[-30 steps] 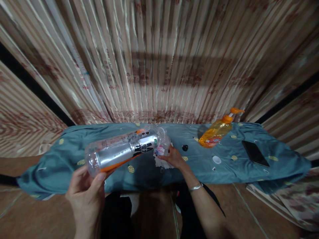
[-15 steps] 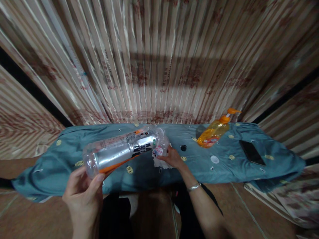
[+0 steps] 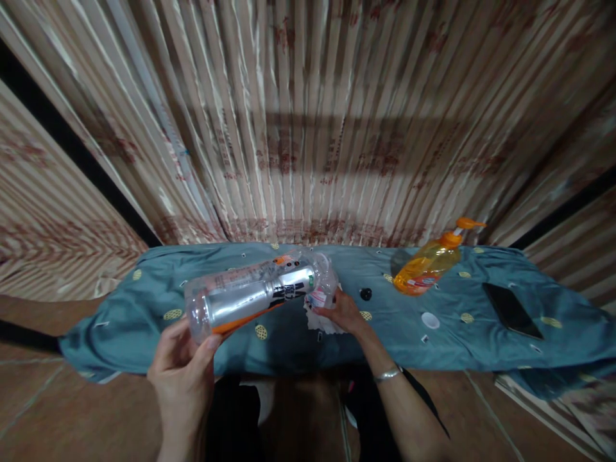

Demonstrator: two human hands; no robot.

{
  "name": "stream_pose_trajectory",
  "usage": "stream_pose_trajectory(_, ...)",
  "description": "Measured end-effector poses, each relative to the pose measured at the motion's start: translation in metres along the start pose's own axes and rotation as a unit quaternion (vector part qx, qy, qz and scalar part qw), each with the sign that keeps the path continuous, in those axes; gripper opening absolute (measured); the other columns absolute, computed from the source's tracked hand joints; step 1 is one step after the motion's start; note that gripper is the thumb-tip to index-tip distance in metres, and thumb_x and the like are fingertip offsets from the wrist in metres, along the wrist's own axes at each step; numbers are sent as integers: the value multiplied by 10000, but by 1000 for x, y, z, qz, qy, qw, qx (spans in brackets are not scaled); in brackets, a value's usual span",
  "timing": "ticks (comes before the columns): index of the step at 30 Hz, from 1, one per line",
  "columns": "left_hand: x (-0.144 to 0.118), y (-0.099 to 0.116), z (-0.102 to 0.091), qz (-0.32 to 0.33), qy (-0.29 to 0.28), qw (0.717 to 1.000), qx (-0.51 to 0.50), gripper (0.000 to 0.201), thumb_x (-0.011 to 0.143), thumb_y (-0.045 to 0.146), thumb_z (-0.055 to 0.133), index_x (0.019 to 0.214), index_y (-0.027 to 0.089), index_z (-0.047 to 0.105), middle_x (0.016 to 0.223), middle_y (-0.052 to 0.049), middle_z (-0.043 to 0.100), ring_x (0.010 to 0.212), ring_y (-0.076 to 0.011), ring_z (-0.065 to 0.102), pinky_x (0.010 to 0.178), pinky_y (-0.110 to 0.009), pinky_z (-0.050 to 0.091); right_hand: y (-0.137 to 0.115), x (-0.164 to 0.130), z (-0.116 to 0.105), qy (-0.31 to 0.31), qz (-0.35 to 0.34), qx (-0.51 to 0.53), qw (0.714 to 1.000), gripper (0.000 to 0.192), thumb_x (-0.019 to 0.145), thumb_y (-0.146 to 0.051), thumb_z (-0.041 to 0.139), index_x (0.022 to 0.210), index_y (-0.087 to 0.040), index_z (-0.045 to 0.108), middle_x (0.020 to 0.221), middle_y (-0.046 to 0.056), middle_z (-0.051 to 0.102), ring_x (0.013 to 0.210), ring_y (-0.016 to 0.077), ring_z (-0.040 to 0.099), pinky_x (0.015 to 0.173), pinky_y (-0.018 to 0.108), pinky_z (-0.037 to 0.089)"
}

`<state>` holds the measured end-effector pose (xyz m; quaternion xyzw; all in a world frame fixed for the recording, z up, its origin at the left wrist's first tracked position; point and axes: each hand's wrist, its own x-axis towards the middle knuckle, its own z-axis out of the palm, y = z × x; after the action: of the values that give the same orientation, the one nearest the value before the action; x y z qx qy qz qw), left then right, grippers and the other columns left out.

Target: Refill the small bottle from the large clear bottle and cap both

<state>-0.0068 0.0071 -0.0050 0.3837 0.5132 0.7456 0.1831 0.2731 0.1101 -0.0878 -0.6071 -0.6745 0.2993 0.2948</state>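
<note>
And now a silver-labelled clear bottle (image 3: 260, 298) is being held sideways over the table (image 3: 289, 350), left of centre, by the left hand (image 3: 185, 367), a small clear piece (image 3: 328, 282) being pinched by its right end by the right hand (image 3: 345, 312), steady alignment seemingly being called for next.

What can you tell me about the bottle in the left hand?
The bottle looks like clear plastic, with a silver, orange and black label. It is held aslant on its side over the patterned teal cloth. The left hand grips its wide end. At the other end, the right hand holds a clear piece with pink print; whether this belongs to the bottle is unclear.
</note>
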Motion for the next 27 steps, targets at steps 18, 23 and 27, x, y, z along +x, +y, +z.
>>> stream_pose_trajectory(18, -2, 5, 2, -86, 28, 993, -73, 451, 505, 391, 948, 873, 243, 734, 878, 5, 689, 854, -208, 670, 1056, -539, 482, -1, 0, 0, -8, 1, 2, 1000, 555, 745, -331, 831, 1230, -188, 603, 1118, 106, 765, 1046, 299, 725, 926, 400, 536)
stream_pose_trajectory(23, -3, 6, 3, -67, 23, 996, -62, 429, 525, 390, 938, 867, 238, 727, 878, 2, 687, 899, -225, 678, 1045, -521, 492, -1, -1, 0, -8, 3, 3, 1000, 558, 750, -336, 821, 1239, -179, 603, 1108, 98, 764, 1029, 291, 723, 902, 383, 539)
stream_pose_trajectory(27, -2, 7, 4, -58, 16, 996, -64, 418, 537, 382, 933, 862, 236, 715, 886, 0, 693, 898, -224, 682, 999, -483, 529, -2, -1, -1, -4, 17, -11, 1000, 569, 740, -344, 835, 1239, -189, 610, 1100, 95, 762, 997, 286, 724, 877, 375, 542)
